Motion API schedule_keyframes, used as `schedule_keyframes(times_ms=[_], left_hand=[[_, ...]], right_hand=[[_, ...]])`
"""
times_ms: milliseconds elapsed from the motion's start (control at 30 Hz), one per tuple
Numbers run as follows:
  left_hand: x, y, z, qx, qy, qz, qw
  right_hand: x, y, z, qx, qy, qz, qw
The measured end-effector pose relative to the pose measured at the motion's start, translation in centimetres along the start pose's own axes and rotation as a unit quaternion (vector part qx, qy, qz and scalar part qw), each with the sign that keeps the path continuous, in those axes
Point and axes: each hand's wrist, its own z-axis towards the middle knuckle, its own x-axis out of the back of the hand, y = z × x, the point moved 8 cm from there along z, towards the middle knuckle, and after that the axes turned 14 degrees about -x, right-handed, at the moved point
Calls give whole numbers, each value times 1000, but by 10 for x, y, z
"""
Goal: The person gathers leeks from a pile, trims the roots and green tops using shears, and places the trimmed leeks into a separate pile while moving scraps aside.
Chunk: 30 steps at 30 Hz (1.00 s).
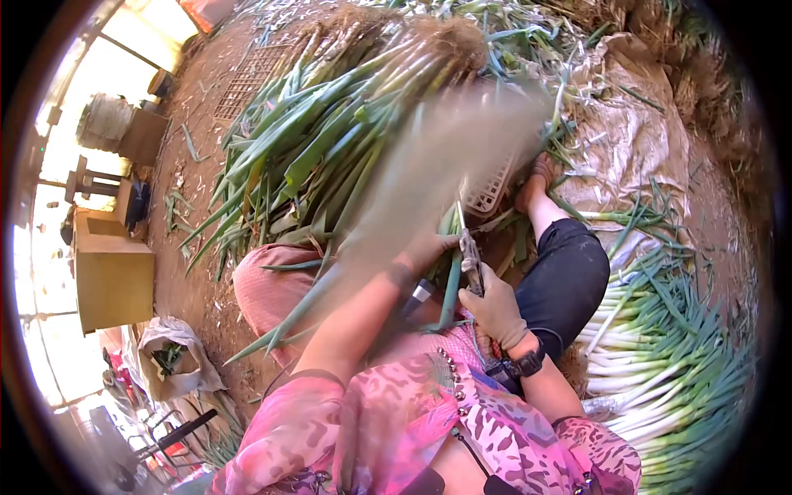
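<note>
My left hand [431,249] is closed around the green stalk of a leek [451,285], partly smeared by a pale blur that crosses the middle of the view. Just right of it, my gloved right hand [495,307] grips the wrapped handle of a knife [469,254], its thin blade pointing up and away beside the stalk. A large heap of untrimmed leeks [330,140] with roots lies beyond my left hand. To the right, a pile of leeks with white stems [643,363] lies with its green leaves pointing right.
A plastic crate [492,183] stands beyond my hands, near my bare foot [538,180]. A pale woven sheet [631,132] lies at the upper right. On the left are a wooden box [115,268], a sack [175,355] and another crate [250,81]. Leaf scraps litter the ground.
</note>
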Motion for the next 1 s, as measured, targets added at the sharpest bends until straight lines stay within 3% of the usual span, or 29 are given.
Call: schedule_keyframes(times_ms=[33,67,167,233,467,567,667,733,767,833,933,1000], left_hand=[[-2,19,-3,-15,9,21,1000],[-6,29,-10,44,-16,20,999],[-3,14,-3,-71,12,110,991],[-3,22,-7,-58,13,106,993],[-8,18,-1,-98,18,191,976],[-7,17,-2,-39,38,63,997],[-10,21,-1,21,71,-128,989],[-2,3,14,14,46,-104,993],[-1,-22,19,20,70,-124,990],[0,-48,24,25,97,-123,987],[0,-52,28,17,111,-71,991],[-1,-54,29,19,121,-82,989]], right_hand=[[5,2,-7,-34,-3,4,999],[8,4,-12,-32,-2,-2,999],[11,6,-23,-9,-2,-17,1000],[7,4,-38,20,-8,-24,999],[9,9,35,41,99,-80,991],[24,0,79,11,166,-74,983],[23,7,68,1,127,-55,990],[14,18,37,4,96,-53,994],[13,11,13,28,76,-52,995],[6,12,-18,-10,10,-57,998],[7,26,-39,-59,-4,-98,993],[10,21,-46,-21,24,-104,994]])
